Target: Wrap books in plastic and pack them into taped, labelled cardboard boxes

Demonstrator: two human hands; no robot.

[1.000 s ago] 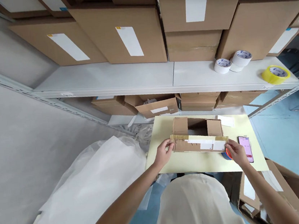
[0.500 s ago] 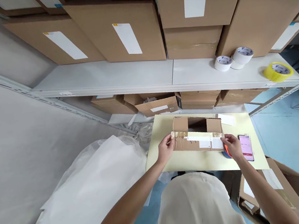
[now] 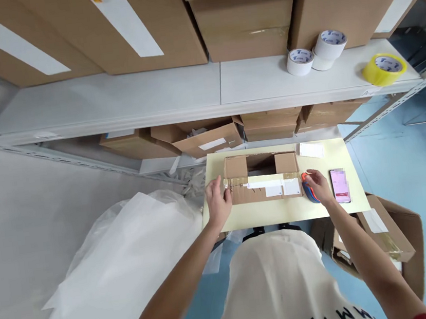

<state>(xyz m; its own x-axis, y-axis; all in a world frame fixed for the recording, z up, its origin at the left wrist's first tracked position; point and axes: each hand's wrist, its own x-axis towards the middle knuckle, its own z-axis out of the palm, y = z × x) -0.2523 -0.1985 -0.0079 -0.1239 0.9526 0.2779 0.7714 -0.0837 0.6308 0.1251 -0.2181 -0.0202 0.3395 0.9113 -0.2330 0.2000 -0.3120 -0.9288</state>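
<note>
A brown cardboard box (image 3: pixel 256 193) lies on the pale yellow table, with a dark opening between its flaps. Clear tape and white labels run along its near side. My left hand (image 3: pixel 219 202) rests against the box's left end, thumb and fingers apart. At the right end, my right hand (image 3: pixel 319 188) has its fingers closed on a rounded blue and orange tape dispenser (image 3: pixel 310 192), partly hidden by the hand. A phone (image 3: pixel 340 185) with a pink screen lies just right of that hand.
White tape rolls (image 3: pixel 300 62) and a yellow tape roll (image 3: pixel 384 69) stand on the grey shelf (image 3: pixel 120 101) ahead, beside large cartons. White sheeting (image 3: pixel 126 273) is heaped at left. An open carton (image 3: pixel 412 238) stands low on the right. White paper (image 3: pixel 311 150) lies at the table's back.
My right hand has left the box's right corner and closed on the tape dispenser. My left hand has loosened at the left end. The view has tilted down and shifted.
</note>
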